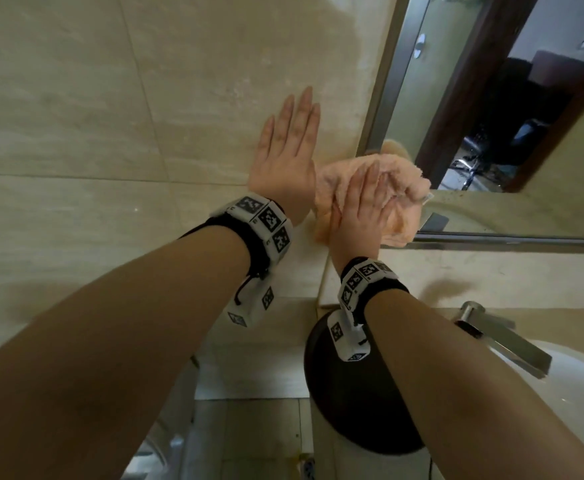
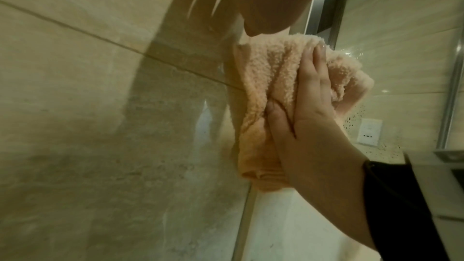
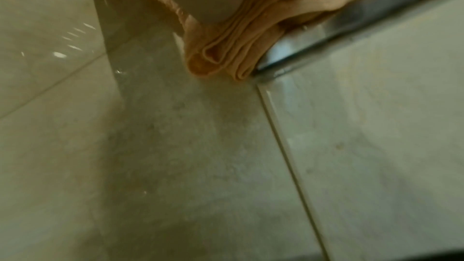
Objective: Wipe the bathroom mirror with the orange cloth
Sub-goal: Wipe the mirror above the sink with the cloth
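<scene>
The pale orange cloth (image 1: 401, 188) is bunched over the lower left corner of the metal-framed mirror (image 1: 491, 98). My right hand (image 1: 361, 199) presses it flat against the glass with straight fingers. The left wrist view shows the same: right hand (image 2: 314, 96) on the cloth (image 2: 271, 78), with water spots on the mirror (image 2: 401, 66) beside it. In the right wrist view the cloth's folded edges (image 3: 238, 51) lie against the mirror frame (image 3: 351, 27). My left hand (image 1: 285, 150) lies open and flat on the beige wall tile, left of the mirror, holding nothing.
Below the mirror a chrome faucet (image 1: 502, 334) stands over a white basin (image 1: 567, 386). A dark round object (image 1: 346, 403) sits under my right forearm. Beige tiles (image 1: 76, 133) cover the wall to the left. A reflected wall socket (image 2: 369, 131) shows in the glass.
</scene>
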